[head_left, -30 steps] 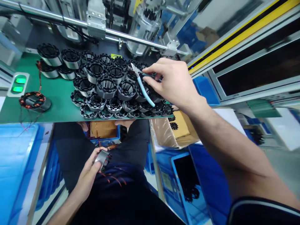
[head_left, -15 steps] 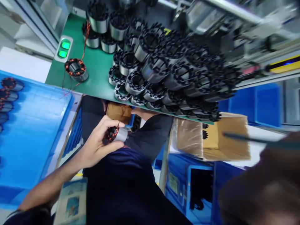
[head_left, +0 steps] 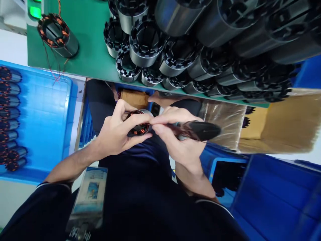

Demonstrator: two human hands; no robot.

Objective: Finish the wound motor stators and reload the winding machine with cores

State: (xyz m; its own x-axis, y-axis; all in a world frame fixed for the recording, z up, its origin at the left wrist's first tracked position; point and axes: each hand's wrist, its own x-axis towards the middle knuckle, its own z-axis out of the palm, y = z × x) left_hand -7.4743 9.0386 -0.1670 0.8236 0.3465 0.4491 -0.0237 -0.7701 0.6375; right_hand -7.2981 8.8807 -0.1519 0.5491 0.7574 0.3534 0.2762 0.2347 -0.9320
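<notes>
In my left hand is a wound motor stator, a metal ring with orange copper coils, its coil end facing me; fingers and thumb wrap around it. My right hand is closed in a pinch, with its fingertips meeting the left fingers at the stator's right edge. A dark tool with a black oval end sticks out to the right from the right hand; its tip is hidden by the fingers, so I cannot tell its kind. Another wound stator with loose thin wires stands on the green bench top.
Stacked bare stators crowd the bench edge above my hands. At left, a blue tray holds a column of wound stators. Right are a cardboard box and blue bins. A badge hangs at my chest.
My right hand has come in from the far right, bringing the dark tool to the stator. My left hand with the stator moved slightly right and up. The view has shifted closer to the bench.
</notes>
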